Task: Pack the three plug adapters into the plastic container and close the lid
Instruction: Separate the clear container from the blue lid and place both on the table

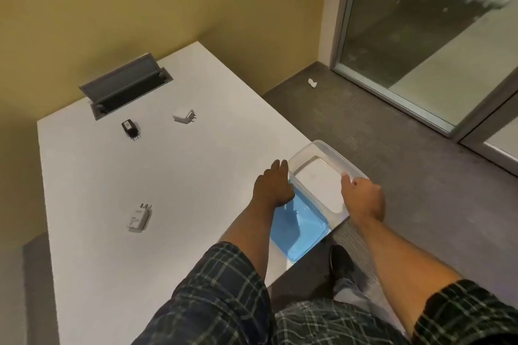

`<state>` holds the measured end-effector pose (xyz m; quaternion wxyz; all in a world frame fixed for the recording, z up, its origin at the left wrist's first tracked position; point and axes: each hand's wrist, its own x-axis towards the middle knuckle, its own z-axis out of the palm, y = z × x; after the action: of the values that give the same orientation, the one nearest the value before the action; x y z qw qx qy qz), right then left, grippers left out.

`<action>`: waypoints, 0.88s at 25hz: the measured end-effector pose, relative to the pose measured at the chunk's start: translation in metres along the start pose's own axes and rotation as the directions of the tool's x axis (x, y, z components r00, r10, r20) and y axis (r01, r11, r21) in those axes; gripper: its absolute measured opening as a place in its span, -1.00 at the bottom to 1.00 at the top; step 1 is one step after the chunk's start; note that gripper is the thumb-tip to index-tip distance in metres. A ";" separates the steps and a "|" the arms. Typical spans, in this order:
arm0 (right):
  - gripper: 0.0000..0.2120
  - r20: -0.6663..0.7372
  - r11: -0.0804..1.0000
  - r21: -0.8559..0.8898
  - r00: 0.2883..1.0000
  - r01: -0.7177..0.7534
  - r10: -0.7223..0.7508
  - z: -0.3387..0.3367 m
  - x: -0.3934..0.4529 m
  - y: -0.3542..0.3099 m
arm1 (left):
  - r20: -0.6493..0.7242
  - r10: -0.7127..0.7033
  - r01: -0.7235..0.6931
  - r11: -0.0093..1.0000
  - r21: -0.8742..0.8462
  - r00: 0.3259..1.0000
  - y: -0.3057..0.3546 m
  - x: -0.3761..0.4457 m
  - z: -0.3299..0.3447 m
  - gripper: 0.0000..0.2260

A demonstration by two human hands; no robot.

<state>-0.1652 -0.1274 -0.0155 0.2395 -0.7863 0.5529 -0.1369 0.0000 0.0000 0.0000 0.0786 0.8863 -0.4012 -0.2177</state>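
Clear plastic container held at the tabletop's right edge, all three adapters still unpacked.

Both hands frame the open tub at centre right: the left hand lies flat with fingers together along its left wall, touching rather than gripping, while the right hand curls over the right rim, seemingly to steady it because its far corner overhangs the white tabletop. Its blue lid lies just below it, partly under the tub (so it is off and ready for later). A black adapter and a white adapter sit well apart at upper left, near the grey cable hatch; a second white adapter lies at lower left, nearest the left forearm.
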 end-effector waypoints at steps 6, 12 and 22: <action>-0.44 0.204 0.946 -0.050 0.924 -0.321 0.324 0.006 0.016 0.016 | 0.054 -0.033 0.033 0.999 -0.002 0.998 0.013 0.018 0.005 -0.37; -0.57 0.221 0.948 -0.085 0.922 -0.307 0.318 0.004 0.025 0.023 | 0.075 -0.050 0.056 0.995 -0.081 0.996 0.017 0.035 0.013 -0.47; -0.69 0.249 0.962 -0.099 0.929 -0.255 0.273 0.006 0.024 0.036 | 0.014 -0.126 0.125 0.957 -0.261 0.992 0.022 0.041 0.018 -0.65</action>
<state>-0.1832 -0.1586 -0.0407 0.3004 -0.7233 0.6215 0.0189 0.0013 -0.0443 -0.0226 0.1815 0.8921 -0.3119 -0.2719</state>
